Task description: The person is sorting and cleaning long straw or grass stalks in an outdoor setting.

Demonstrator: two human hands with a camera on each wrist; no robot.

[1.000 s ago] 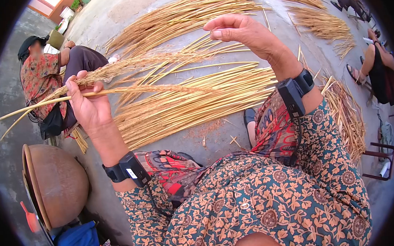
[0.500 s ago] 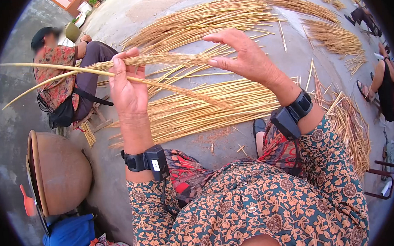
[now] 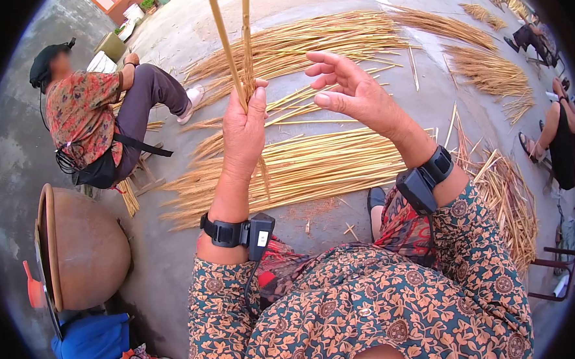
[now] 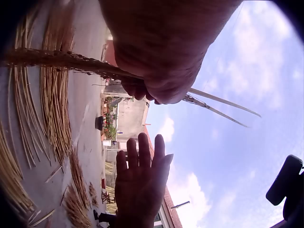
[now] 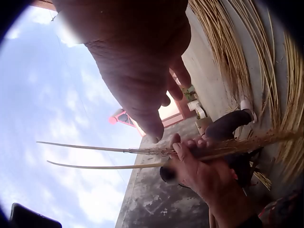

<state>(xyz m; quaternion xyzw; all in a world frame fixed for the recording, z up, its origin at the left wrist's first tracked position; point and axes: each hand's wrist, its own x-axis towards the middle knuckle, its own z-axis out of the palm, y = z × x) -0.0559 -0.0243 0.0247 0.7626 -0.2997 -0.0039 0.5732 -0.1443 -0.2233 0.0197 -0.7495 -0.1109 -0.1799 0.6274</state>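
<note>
Stalks — upright now, sideways before

Bright, soft daylight fills the head view, its fisheye corners black; in the left wrist view, pale sky at right leaves the left hand at top in dim shadow

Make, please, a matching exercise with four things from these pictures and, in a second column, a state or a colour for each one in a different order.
Things
1. Left hand
2. Right hand
3. Big round pot
4. Cloth at the lower left of the head view

States and colours
A. Brown
B. Raised, holds nothing
C. Blue
D. Grips long stalks

Right pairs: 1-D, 2-B, 3-A, 4-C
</note>
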